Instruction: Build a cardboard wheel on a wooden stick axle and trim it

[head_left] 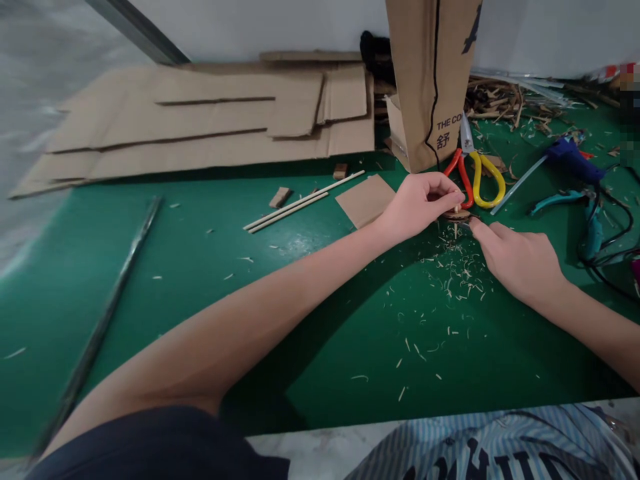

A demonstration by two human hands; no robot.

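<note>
My left hand (425,203) pinches a short pale wooden stick that passes through a small round cardboard disc (457,215). The stick's pointed lower end (455,230) shows beneath the disc. Close on the right, my right hand (517,257) is closed, its thumb and finger against the disc's edge. A sliver of something thin and greyish shows at its fingertips, mostly hidden. Pale wood shavings (463,275) lie scattered on the green tabletop below both hands. Scissors (487,180) with one red and one yellow handle lie just behind the hands.
A cardboard square (367,200) and two thin sticks (300,205) lie left of the hands. Cardboard sheets (210,127) are stacked behind, beside a standing cardboard box (433,80). To the right are a blue glue gun (575,159), teal-handled pliers (593,230) and black cable.
</note>
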